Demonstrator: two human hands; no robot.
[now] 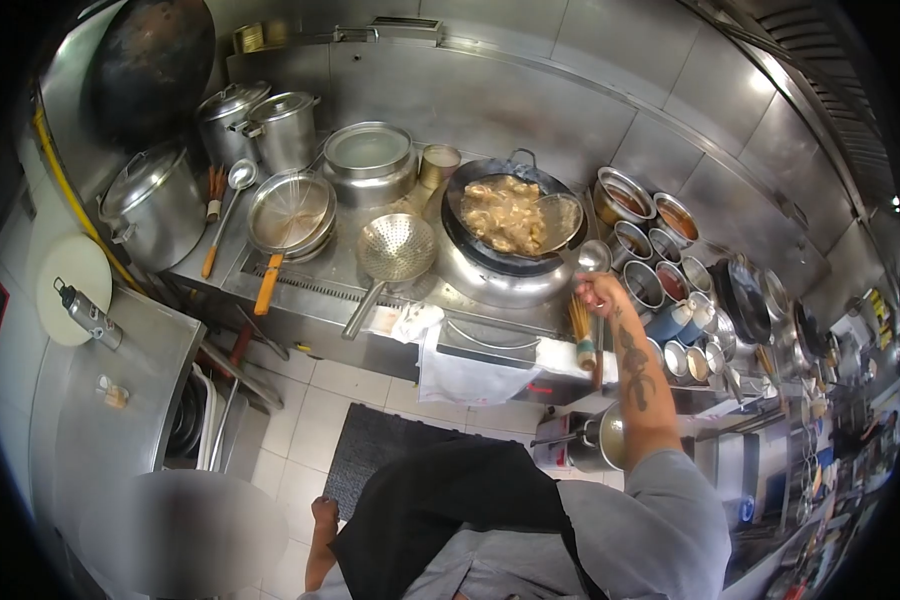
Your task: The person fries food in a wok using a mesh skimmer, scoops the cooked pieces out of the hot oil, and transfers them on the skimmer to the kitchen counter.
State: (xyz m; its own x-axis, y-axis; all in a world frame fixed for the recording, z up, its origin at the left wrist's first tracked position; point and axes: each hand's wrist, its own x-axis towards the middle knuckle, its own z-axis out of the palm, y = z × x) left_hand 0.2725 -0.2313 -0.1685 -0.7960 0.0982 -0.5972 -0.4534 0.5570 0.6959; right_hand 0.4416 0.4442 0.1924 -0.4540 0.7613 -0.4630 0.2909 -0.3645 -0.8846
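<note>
My right hand [600,292] is closed at the stove's front edge, beside a ladle [595,257] and the upper part of its handle. What its fingers hold, if anything, is unclear. Just beyond sits a black wok [454,228] with browned food pieces [505,212] in bubbling liquid. A round mesh skimmer [560,218] dips into the wok's right side; its handle is hard to follow. Below my right hand a bamboo brush [582,335] leans near the ladle's handle. My left hand [325,510] hangs low by my side, fingers curled, with nothing visible in it.
A perforated strainer [397,248] and a wire strainer on a bowl [290,212] stand left of the wok. Lidded pots [155,205] fill the back left. Sauce containers [625,195] crowd the right. White cloths [470,375] hang over the front edge; a dark mat [370,450] covers the floor.
</note>
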